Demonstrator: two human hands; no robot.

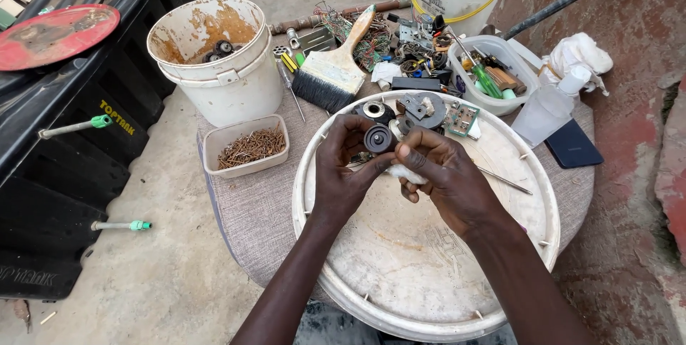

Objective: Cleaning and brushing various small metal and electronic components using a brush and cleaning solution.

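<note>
While a rusty bucket [214,59] and a tray of nails [246,146] crowd the counter's [250,209] left edge, the left hand [341,173] pinches a small black wheel [378,138] over the round white lid [400,273]. The right hand [446,177] steadies the wheel with its thumb and clutches a white wad. A firm grip seems wise; open room lies nearer the body, tools [429,112] crowd beyond.

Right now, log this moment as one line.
left hand: holds black bearing | right hand: on bearing, white cloth in grip | over white tray | brush behind
</note>
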